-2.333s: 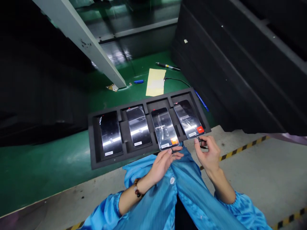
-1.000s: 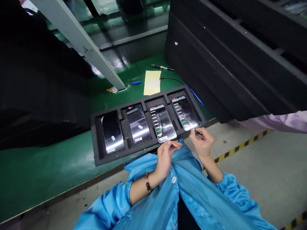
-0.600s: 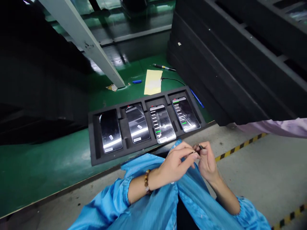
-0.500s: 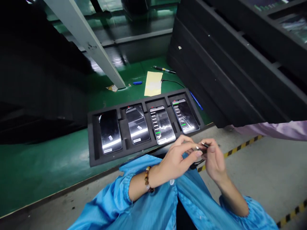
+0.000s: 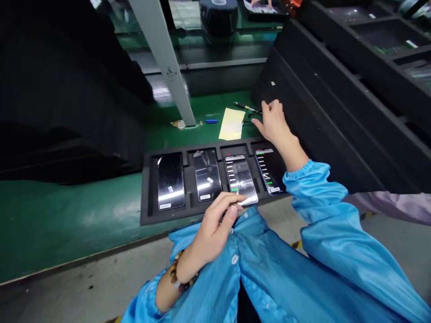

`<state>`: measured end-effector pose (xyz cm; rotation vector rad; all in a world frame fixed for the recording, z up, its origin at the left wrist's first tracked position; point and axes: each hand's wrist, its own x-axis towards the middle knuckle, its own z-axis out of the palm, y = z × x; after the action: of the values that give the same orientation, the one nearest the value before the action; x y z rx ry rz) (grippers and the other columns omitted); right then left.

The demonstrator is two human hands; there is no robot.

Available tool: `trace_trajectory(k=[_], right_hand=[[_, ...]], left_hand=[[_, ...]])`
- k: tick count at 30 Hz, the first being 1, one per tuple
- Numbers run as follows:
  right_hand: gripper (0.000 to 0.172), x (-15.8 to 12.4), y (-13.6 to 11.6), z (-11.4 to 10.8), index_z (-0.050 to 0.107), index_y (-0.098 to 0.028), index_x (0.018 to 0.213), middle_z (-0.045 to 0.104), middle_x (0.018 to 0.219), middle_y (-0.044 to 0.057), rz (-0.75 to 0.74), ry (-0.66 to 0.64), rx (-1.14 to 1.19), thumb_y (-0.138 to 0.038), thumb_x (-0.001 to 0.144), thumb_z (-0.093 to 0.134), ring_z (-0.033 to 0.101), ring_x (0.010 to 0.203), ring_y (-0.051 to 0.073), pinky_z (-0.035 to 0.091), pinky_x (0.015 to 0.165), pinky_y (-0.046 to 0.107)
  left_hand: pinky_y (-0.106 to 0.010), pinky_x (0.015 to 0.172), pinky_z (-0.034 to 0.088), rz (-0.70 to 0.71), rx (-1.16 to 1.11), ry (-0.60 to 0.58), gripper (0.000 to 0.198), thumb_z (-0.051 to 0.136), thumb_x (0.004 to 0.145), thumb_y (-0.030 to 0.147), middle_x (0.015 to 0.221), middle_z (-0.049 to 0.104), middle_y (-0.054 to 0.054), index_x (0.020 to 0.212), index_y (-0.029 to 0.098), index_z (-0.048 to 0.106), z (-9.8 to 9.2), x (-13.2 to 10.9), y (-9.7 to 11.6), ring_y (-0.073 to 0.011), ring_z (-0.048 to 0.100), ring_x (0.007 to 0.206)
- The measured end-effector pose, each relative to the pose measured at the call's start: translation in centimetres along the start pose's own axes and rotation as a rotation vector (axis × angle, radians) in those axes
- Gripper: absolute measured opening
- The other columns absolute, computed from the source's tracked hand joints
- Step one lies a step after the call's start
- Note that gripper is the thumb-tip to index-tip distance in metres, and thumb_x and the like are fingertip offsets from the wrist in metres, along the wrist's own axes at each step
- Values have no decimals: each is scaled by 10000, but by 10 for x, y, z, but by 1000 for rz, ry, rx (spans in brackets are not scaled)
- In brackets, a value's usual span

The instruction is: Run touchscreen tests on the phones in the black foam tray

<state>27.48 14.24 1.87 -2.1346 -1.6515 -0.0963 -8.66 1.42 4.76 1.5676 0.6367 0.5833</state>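
Note:
My left hand (image 5: 213, 231) hovers at the front edge of a black foam tray (image 5: 188, 190), its fingers stretched and apart over the lower end of a lit smartphone (image 5: 239, 176). Whether the fingertips touch that phone I cannot tell. Beyond the tray, my right hand (image 5: 275, 122) reaches down beside a pen (image 5: 246, 107) and a thin black cable (image 5: 248, 122). Its thumb stands apart from the fingers, and nothing shows gripped between them. Another lit phone (image 5: 268, 172) lies under my right forearm. Two dark-screened phones (image 5: 171, 181) (image 5: 207, 175) fill the left compartments.
A yellow paper (image 5: 232, 124) and a blue cap (image 5: 211, 121) lie on the green bench (image 5: 171, 134). A grey post (image 5: 171, 67) rises behind the tray. Stacked black trays (image 5: 336, 103) stand at right, and a dark mass (image 5: 67, 98) fills the left.
My hands, together at a cable end in front of the tray, have parted. The right has reached forward to the pen and cable; the left has shifted left. The view has also shifted.

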Motion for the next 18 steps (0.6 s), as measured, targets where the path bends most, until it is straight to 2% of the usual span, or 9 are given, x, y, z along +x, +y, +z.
trace_trajectory(k=[1,3,6,8,10,12,15,18], right_hand=[[769,-1,-2,0,529,20,1538,562,1422,305,-18,-4,13,-586,1077,634,555,1392,481,486,1112,720],[672,-24,-3,-13,545,-75,1569,584,1478,261,-78,18,73,-541,1091,625,543,1423,443,467,1166,698],[424,-92,-1,-46,630,-224,1500,693,1427,139,-161,57,209,-430,1152,501,567,1436,337,448,1246,597],[383,-138,-2,-63,664,-251,1459,715,1410,119,-144,16,264,-402,1153,489,606,1397,316,484,1224,573],[397,-173,-9,-69,655,-255,1486,678,1480,132,-126,-81,286,-386,1152,485,580,1441,328,470,1241,607],[428,-191,-23,-66,638,-271,1527,607,1574,144,-139,-171,274,-403,1145,499,480,1544,363,439,1265,659],[479,-190,-55,-52,607,-330,1580,487,1701,131,-174,-255,227,-465,1123,550,309,1653,420,394,1279,741],[499,-174,-80,-39,628,-351,1564,437,1743,139,-166,-273,170,-533,1101,591,285,1662,469,367,1240,835]], left_hand=[[-364,1039,547,15,68,14,402,422,1160,391,1290,705,-105,1423,275,703,-12,-6,-1,-229,693,1170],[-415,1106,520,59,246,83,387,463,1144,376,1358,713,-114,1441,269,688,-41,-19,-3,-267,666,1276],[-445,1116,506,91,537,274,331,561,1103,334,1350,739,-93,1399,269,695,-81,-32,-5,-280,663,1283],[-455,1136,488,116,699,298,314,636,1064,310,1315,756,-78,1370,265,697,-92,-29,-4,-276,671,1253],[-480,1198,444,168,806,191,310,686,1037,304,1311,768,-71,1343,258,703,-89,-13,-2,-275,677,1252],[-506,1249,399,221,859,68,288,686,1040,316,1334,770,-73,1319,254,715,-76,9,1,-276,681,1270],[-520,1248,400,266,899,35,270,647,1064,335,1357,761,-92,1305,244,729,-58,40,4,-285,672,1288],[-532,1257,390,279,946,83,279,620,1077,331,1385,746,-99,1320,239,723,-58,53,6,-288,659,1306]])
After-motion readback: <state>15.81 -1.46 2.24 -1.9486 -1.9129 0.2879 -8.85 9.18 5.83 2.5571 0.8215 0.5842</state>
